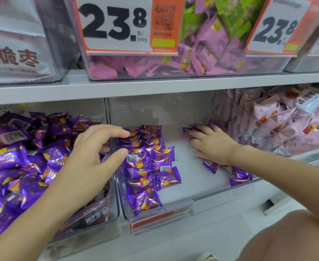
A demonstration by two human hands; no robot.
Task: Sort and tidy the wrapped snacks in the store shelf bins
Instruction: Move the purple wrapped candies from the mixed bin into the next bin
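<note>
Store shelving, two tiers of clear bins set side by side.

Near: middle bin (185, 187), with a label rail (162, 209) on its front lip and its floor mostly bare. Contents: purple wrapped snacks (145, 166) in two neat columns against the left wall, running near to far. Also a few loose purple packets (239, 175), scattered at the near right corner.

Mid: left hand (91, 157) hovers over the wall between the middle bin and the left bin (98, 221), which is heaped with the same purple snacks. Thumb and forefinger are curved and apart with nothing between them, their tips just at the columns. Right hand (214, 146) lies palm down in the right half of the middle bin, fingers spread flat over a small cluster of purple packets (191, 128) at the far right.

Far: pale pink packets (267, 113) fill the right bin. Above the shelf board (155, 85), pink and green packets (202, 59) sit behind a price card (113, 25).

Step in hand, as judged: gathering strays to join the columns. The next move likely calls for raking the cluster leftward and squaring it against the rows without toppling them.
</note>
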